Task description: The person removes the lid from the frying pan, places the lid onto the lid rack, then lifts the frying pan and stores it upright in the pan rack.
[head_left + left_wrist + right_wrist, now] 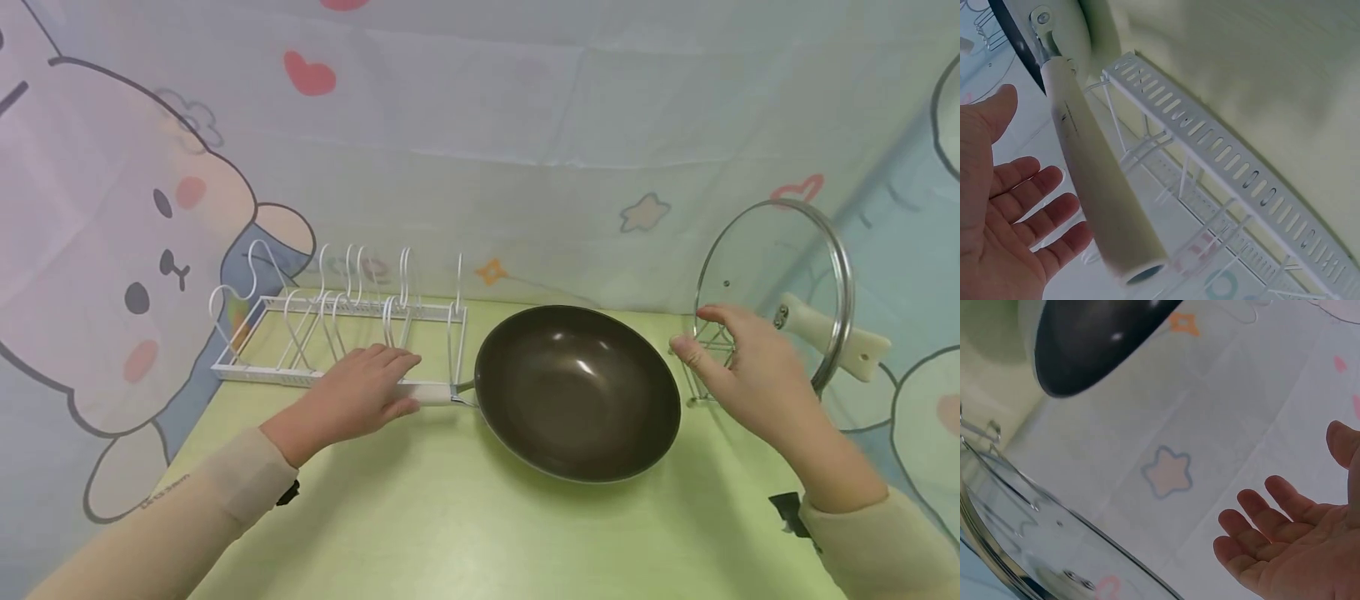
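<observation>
A dark frying wok [577,392] rests on the table, its pale handle [427,393] pointing left. Above that handle hovers my left hand [356,392]. In the left wrist view, the fingers of my left hand [1016,219] are loosely bent beside the handle [1100,169] without wrapping it. To the wok's right, a glass lid [846,292] with a pale handle [832,335] stands upright in a small wire stand [697,379]. My right hand [757,383] is in front of the lid, thumb and fingers apart; the right wrist view shows its palm [1310,562] holding nothing.
A white wire rack [300,377] with several upright loops stands at the back left, just behind the wok handle. The light green table [487,533] extends toward me. A printed cloth [525,125] hangs behind and at both sides.
</observation>
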Demonstrator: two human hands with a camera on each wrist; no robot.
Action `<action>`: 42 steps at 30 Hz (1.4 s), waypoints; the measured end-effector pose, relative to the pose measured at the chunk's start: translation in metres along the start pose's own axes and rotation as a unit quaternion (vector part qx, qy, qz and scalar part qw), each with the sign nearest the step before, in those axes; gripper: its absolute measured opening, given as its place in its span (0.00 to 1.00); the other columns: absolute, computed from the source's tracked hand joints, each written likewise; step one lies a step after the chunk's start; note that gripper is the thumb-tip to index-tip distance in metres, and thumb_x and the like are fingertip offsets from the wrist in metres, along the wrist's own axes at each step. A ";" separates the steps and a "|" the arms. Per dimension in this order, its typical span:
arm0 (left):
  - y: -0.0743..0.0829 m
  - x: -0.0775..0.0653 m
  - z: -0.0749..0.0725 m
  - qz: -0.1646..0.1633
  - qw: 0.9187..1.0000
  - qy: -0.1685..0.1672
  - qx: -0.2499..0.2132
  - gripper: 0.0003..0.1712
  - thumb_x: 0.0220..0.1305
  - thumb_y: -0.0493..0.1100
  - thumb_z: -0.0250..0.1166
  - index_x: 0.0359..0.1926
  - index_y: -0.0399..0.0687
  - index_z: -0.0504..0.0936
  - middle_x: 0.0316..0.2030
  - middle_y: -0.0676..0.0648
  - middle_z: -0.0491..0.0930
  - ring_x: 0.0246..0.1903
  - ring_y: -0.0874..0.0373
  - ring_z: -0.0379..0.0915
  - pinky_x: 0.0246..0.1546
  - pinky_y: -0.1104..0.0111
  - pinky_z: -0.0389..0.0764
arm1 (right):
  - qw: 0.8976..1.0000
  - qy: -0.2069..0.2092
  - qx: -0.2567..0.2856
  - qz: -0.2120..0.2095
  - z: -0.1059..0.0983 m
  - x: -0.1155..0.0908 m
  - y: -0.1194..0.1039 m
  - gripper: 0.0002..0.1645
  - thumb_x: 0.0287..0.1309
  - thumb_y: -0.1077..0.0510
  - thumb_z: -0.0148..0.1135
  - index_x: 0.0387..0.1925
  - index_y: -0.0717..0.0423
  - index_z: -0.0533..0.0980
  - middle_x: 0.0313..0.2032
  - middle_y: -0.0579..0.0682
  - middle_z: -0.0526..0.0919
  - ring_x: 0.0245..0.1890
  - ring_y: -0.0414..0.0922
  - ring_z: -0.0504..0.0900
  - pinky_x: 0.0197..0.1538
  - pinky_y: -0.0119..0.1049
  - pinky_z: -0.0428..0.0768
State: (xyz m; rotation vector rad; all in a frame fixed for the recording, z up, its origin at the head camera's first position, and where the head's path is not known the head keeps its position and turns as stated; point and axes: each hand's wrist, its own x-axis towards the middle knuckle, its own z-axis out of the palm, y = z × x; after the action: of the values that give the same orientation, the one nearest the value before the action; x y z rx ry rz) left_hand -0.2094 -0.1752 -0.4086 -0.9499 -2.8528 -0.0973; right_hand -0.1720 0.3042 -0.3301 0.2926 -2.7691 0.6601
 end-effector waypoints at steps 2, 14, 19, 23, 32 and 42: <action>0.000 0.000 0.004 -0.001 1.000 0.003 -0.001 0.38 0.71 0.58 0.72 0.70 0.37 0.76 0.65 0.39 0.82 0.65 0.39 0.78 0.65 0.43 0.80 | 1.000 -0.007 0.000 0.006 0.007 -0.003 0.002 0.40 0.76 0.37 0.61 0.72 0.64 0.71 0.69 0.68 0.77 0.68 0.70 0.73 0.65 0.71 0.71; 0.006 0.004 0.017 -0.008 1.000 -0.012 -0.007 0.38 0.71 0.58 0.72 0.70 0.38 0.76 0.63 0.39 0.83 0.62 0.39 0.79 0.63 0.45 0.81 | 0.999 -0.044 0.025 0.005 0.053 -0.024 0.001 0.38 0.76 0.39 0.62 0.70 0.64 0.73 0.66 0.67 0.79 0.60 0.67 0.80 0.64 0.67 0.75; 0.009 0.008 0.023 -0.007 1.000 -0.023 -0.005 0.37 0.72 0.58 0.70 0.70 0.38 0.76 0.63 0.40 0.83 0.63 0.40 0.79 0.64 0.45 0.80 | 0.997 -0.062 0.039 -0.011 0.075 -0.035 -0.010 0.37 0.75 0.41 0.64 0.68 0.66 0.74 0.66 0.67 0.80 0.69 0.68 0.76 0.68 0.67 0.75; 0.011 0.011 0.028 -0.015 0.999 -0.036 0.002 0.38 0.73 0.60 0.69 0.70 0.39 0.76 0.62 0.40 0.83 0.63 0.41 0.80 0.63 0.46 0.81 | 0.996 -0.067 0.037 -0.043 0.096 -0.044 -0.019 0.32 0.72 0.42 0.68 0.64 0.61 0.79 0.62 0.61 0.85 0.65 0.64 0.81 0.65 0.63 0.80; 0.016 0.016 0.035 -0.027 0.998 -0.065 0.007 0.37 0.75 0.61 0.66 0.71 0.40 0.76 0.62 0.40 0.84 0.63 0.42 0.80 0.62 0.45 0.82 | 0.990 -0.017 0.000 -0.142 0.126 -0.063 -0.041 0.17 0.55 0.43 0.81 0.41 0.46 0.87 0.37 0.38 0.88 0.37 0.38 0.82 0.43 0.38 0.84; 0.022 0.017 0.036 -0.022 0.998 -0.064 0.002 0.33 0.75 0.61 0.66 0.65 0.40 0.78 0.48 0.44 0.86 0.51 0.44 0.84 0.54 0.49 0.84 | 0.980 0.016 -0.023 -0.199 0.144 -0.077 -0.047 0.22 0.42 0.42 0.87 0.22 0.38 0.77 0.21 0.28 0.74 0.23 0.24 0.67 0.27 0.22 0.70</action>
State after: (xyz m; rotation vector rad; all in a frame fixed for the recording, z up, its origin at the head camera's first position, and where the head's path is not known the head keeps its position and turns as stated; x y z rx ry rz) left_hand -0.2136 -0.1440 -0.4412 -0.9239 -2.9910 -0.0353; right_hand -0.1189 0.2060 -0.4587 0.7917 -2.5755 0.4920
